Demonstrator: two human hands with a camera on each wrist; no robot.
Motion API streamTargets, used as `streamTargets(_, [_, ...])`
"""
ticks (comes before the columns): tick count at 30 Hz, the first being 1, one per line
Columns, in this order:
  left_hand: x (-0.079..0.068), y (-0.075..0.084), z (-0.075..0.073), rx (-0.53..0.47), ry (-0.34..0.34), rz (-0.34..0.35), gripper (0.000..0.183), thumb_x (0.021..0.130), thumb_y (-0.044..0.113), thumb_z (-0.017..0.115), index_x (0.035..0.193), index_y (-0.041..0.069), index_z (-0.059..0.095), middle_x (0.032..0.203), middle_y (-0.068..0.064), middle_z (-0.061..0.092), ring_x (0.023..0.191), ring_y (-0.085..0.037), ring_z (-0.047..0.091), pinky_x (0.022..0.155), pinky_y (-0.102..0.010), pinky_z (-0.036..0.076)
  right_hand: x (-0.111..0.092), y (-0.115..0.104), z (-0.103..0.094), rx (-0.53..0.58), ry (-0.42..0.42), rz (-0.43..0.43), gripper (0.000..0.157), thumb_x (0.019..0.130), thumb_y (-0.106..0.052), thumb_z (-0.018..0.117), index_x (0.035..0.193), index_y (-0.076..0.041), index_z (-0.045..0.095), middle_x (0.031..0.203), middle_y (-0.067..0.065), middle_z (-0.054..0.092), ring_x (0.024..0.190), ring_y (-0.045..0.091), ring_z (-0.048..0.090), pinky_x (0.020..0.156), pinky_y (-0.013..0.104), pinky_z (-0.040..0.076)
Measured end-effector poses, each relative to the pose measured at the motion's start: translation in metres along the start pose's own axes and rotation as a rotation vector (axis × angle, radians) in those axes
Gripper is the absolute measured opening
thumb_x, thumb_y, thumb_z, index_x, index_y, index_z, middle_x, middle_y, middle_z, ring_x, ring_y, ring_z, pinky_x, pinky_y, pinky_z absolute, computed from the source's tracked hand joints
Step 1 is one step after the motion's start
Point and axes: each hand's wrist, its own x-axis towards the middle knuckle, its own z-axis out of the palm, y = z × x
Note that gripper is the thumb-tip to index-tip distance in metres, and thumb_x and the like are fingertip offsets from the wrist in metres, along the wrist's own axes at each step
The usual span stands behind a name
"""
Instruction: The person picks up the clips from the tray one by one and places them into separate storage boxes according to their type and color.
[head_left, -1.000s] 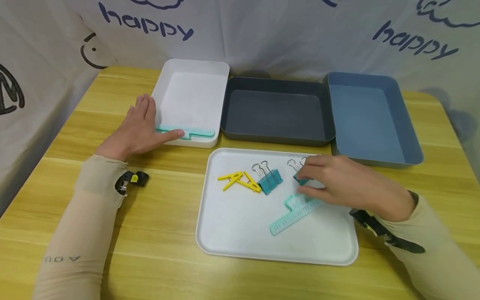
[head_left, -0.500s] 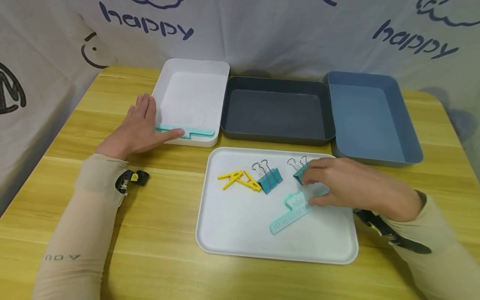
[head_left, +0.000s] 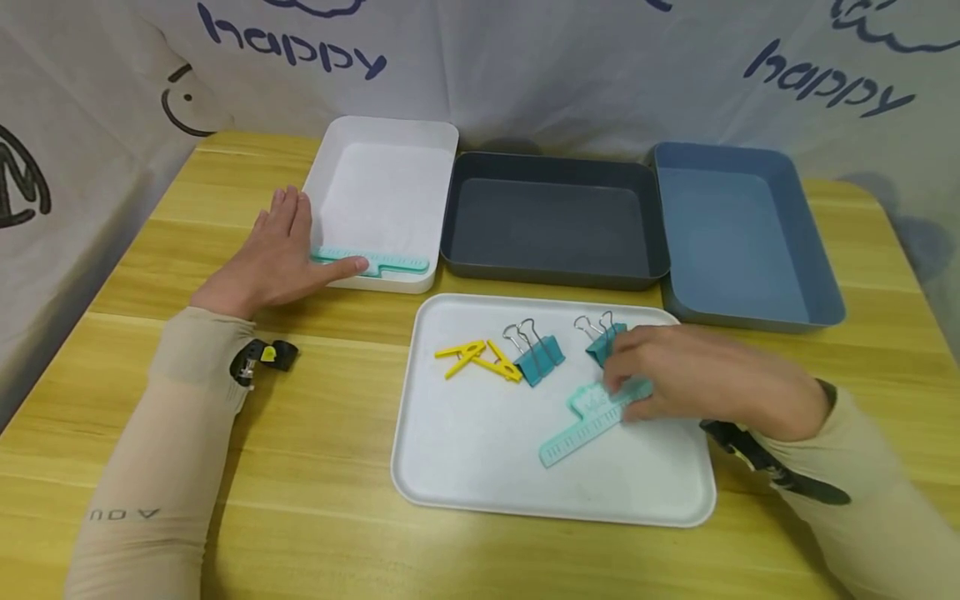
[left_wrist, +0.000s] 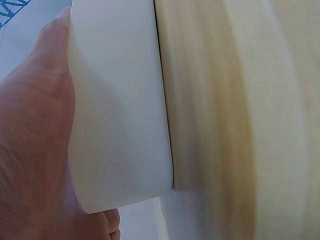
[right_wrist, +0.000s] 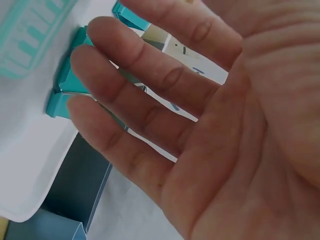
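My right hand [head_left: 697, 375] is over the right part of a white tray [head_left: 465, 467], fingers loosely bent and spread from the thumb. Its fingertips overlap a mint ruler-shaped clip [head_left: 573, 442] in the head view; in the right wrist view the clip's end shows beyond the fingers. Just past them lies a teal binder clip [head_left: 598, 348], partly hidden. A second teal binder clip [head_left: 540, 362] and two yellow clothespins [head_left: 501, 367] lie further left. My left hand [head_left: 273, 258] rests along a white box [left_wrist: 117, 110], thumb across its near rim, beside another mint ruler-shaped clip [head_left: 408, 265] inside.
A dark grey box [head_left: 555, 217] stands in the middle behind the tray, between the white box and a blue-grey box [head_left: 735, 225] on the right. All stand on a wooden table [head_left: 322, 467]. A printed cloth [head_left: 540, 75] hangs behind.
My right hand has shifted slightly towards me, off the right binder clip and over the ruler-shaped clip, so more of the binder clip shows. The left hand stays in place.
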Motion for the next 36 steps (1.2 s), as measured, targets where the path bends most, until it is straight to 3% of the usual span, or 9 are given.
streamTargets(15, [0.0, -0.0001, 0.0, -0.009, 0.003, 0.007, 0.132, 0.089, 0.086, 0.045, 0.158, -0.007, -0.02, 0.167, -0.027, -0.028, 0.158, -0.045, -0.025, 0.13, -0.064, -0.009, 0.0053, -0.0004, 0.0038, 0.043, -0.048, 0.004, 0.02, 0.08, -0.03, 0.09, 0.094, -0.027, 0.076, 0.096, -0.012, 0.069, 0.085, 0.004, 0.056, 0.075, 0.027, 0.052])
streamTargets(28, [-0.001, 0.0003, 0.0003, -0.011, 0.002, 0.005, 0.132, 0.089, 0.085, 0.045, 0.158, -0.006, -0.021, 0.167, -0.026, -0.029, 0.158, -0.045, -0.025, 0.13, -0.064, -0.009, 0.0077, -0.0012, 0.0054, 0.064, -0.037, 0.002, 0.02, 0.082, -0.017, 0.087, 0.09, -0.028, 0.073, 0.091, -0.014, 0.066, 0.083, 0.004, 0.054, 0.075, 0.024, 0.049])
streamTargets(36, [-0.0009, 0.0003, 0.0006, -0.011, 0.003, 0.004, 0.132, 0.089, 0.085, 0.046, 0.158, -0.006, -0.02, 0.167, -0.026, -0.028, 0.158, -0.045, -0.025, 0.13, -0.064, -0.008, 0.0098, -0.0022, 0.007, 0.038, -0.027, -0.024, 0.016, 0.085, -0.019, 0.086, 0.093, -0.027, 0.075, 0.091, -0.013, 0.067, 0.083, 0.003, 0.055, 0.075, 0.025, 0.051])
